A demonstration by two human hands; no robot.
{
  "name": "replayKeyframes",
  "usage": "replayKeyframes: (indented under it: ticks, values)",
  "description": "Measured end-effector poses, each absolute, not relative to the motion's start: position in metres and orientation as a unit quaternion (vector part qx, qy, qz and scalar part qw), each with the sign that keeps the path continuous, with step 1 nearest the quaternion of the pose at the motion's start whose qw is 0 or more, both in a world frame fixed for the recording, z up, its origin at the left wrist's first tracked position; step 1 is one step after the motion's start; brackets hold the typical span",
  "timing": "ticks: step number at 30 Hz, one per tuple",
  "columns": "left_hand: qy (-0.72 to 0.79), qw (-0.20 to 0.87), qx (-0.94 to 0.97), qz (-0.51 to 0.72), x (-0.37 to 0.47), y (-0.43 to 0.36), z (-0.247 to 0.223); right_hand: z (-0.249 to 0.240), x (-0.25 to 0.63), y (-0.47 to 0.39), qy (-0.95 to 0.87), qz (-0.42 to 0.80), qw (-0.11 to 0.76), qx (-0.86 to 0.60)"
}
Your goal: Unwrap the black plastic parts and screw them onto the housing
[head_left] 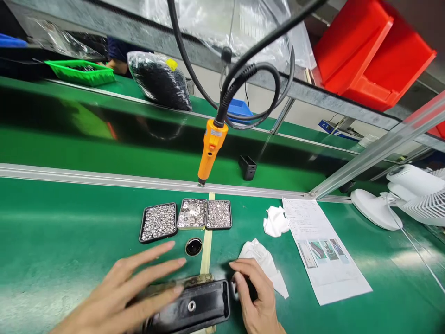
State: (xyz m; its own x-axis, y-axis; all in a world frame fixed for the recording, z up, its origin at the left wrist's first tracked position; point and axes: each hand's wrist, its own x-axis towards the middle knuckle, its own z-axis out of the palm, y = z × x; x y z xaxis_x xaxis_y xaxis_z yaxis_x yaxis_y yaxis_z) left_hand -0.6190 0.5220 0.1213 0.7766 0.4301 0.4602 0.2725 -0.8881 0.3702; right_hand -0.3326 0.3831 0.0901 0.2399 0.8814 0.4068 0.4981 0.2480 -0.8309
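A: Report part position and grip.
B: Black part (210, 304): toward the worktop (69, 232)'s near edge. Left hand (120, 287): released, spread. Right hand (259, 299): curled at the part's end; I cannot tell its grip.
A: Handling?
B: I'd brace the rim, fingertips clear of the metal ring (191, 305).

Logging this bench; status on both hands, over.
Left hand open over black casing. Right hand curled by casing's right end, grip unclear. Orange screwdriver hangs beyond, clear of both.
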Motion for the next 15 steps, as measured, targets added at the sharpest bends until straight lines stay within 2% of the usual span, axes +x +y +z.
replayKeyframes:
  ticks: [2, 5, 10, 15]
  values:
    - [0.275, 0.177, 0.9, 0.288, -0.63, 0.545, 0.115, 0.098, -0.329, 0.386, -0.59, 0.181, 0.528, -0.584]
    - [0.366, 0.144, 0.871, 0.296, -0.635, 0.585, 0.106, 0.126, -0.325, 0.41, -0.599, 0.189, 0.519, -0.579]
    - [0.393, 0.143, 0.876, 0.24, -0.604, 0.621, 0.087, 0.174, -0.328, 0.505, -0.574, 0.128, 0.538, -0.603]
    - [0.405, 0.157, 0.869, 0.236, -0.583, 0.628, 0.08, 0.188, -0.341, 0.597, -0.526, 0.158, 0.602, -0.579]
